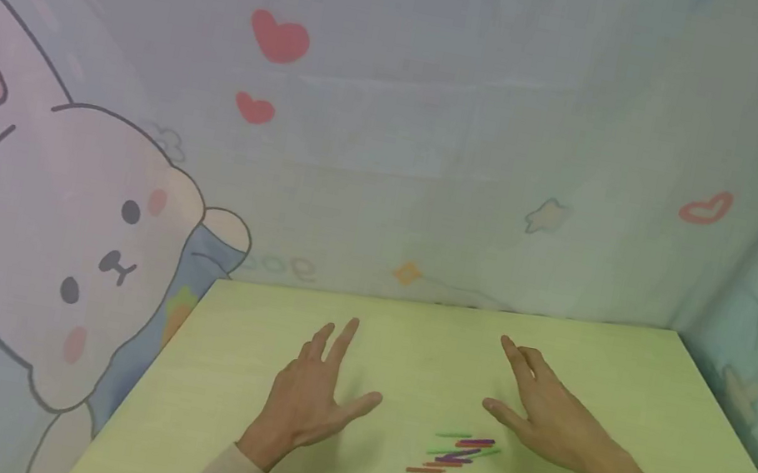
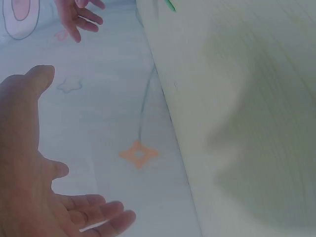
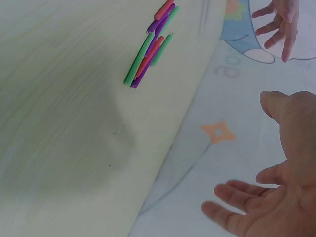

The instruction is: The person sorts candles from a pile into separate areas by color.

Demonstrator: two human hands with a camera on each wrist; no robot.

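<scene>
Hovering our left hand [image 1: 304, 401] and right hand [image 1: 559, 425], fingers [image 1: 341, 344] spread wide, holding nothing.
Slim red, green and purple sticks [image 1: 458, 455] lie near-left of our closer right hand, lengths running roughly left-right.

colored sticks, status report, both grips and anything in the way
Left grip, right grip: empty, raised above table. Colored sticks: loosely piled on it. Nothing seen covering them.

On the table [image 1: 235, 363], sticks [image 1: 459, 456] lie between my left hand [image 1: 304, 403] and my right hand [image 1: 555, 420], nearer the right; behind the table hangs a backdrop [image 1: 402, 148].
</scene>
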